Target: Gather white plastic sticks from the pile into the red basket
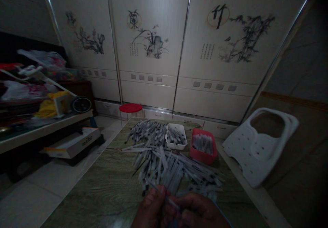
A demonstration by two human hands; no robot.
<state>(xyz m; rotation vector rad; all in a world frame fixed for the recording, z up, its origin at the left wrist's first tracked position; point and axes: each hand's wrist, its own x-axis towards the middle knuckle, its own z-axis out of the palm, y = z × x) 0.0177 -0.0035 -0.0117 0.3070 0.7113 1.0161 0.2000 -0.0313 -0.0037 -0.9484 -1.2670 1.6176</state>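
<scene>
My left hand (151, 205) is closed at the bottom of the view, with a slim pen-like stick (153, 185) sticking out past its fingertips toward the upper left. Beside it, my right hand (198, 209) is closed too, its fingers around the pale lower end (173, 203) of a thin tube. Whether this is the same piece or a second one, I cannot tell. Just beyond my hands spreads a loose heap of slim translucent pen-like sticks (164, 166), many with dark ends. A denser pile (147, 130) of them lies farther back.
On the wood-grain table (102, 183) stand a white container (186, 145) and a red container (205, 158), both holding similar sticks. A red stool (130, 108) is behind the table. White folded plastic furniture (261, 153) leans at right. A cluttered bench (51, 125) is at left.
</scene>
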